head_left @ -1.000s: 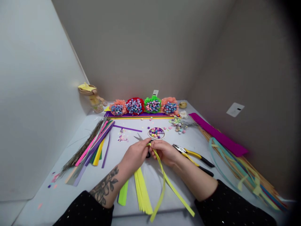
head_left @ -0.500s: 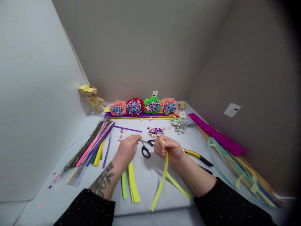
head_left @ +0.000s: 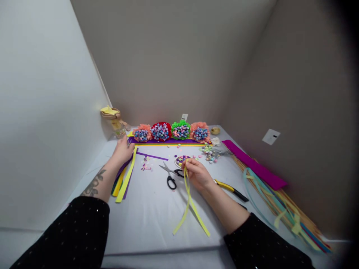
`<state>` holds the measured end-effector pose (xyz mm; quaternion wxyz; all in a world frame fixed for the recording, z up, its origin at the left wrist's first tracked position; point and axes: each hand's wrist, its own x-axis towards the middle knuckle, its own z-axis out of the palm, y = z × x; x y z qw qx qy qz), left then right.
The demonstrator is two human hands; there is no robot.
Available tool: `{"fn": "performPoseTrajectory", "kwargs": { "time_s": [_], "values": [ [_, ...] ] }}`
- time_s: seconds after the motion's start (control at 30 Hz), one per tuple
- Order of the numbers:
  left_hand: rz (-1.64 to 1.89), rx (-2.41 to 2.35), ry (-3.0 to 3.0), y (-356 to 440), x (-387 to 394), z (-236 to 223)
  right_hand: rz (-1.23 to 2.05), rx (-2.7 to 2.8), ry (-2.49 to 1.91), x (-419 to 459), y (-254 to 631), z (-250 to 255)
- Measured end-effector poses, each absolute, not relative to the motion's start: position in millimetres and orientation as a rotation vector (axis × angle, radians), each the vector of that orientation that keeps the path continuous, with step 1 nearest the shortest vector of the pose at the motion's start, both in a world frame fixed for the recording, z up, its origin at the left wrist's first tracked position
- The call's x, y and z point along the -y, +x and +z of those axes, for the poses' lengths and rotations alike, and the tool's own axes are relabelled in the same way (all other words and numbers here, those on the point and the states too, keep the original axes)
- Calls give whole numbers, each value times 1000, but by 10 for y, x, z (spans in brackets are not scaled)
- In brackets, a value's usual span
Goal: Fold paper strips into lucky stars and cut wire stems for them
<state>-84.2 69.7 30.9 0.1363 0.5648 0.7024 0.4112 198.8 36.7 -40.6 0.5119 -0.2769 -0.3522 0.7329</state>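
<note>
Your right hand [head_left: 196, 173] has its fingers pinched together on two narrow yellow strips [head_left: 199, 219], whose loose ends dangle toward the front edge of the tabletop [head_left: 157, 216]. Your left hand [head_left: 123, 150] is near the back left corner, over the upper ends of a group of coloured strips, a long yellow one [head_left: 127, 177] among them; you can't tell how far its fingers are closed or whether they grip anything. Between your hands lie scissors [head_left: 171, 182], blades apart, near a dish of paper stars [head_left: 178, 161]. Yellow-handled pliers [head_left: 227, 187] lie partly behind your right forearm.
</note>
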Motion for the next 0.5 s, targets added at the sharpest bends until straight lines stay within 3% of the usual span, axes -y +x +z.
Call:
{"fn": "performPoseTrajectory", "kwargs": {
  "time_s": [0.27,0.37,0.5],
  "values": [
    [940,-1102,1569,514,-50,47,1749,889,-631,-302,1921,-392],
    [983,-1131,1418,706,40,-81,1747,882,-663,-305,1907,-428],
    [929,-1356,1635,642,44,-99,1538,1073,-690,-321,1925,-451]
  ]
}}
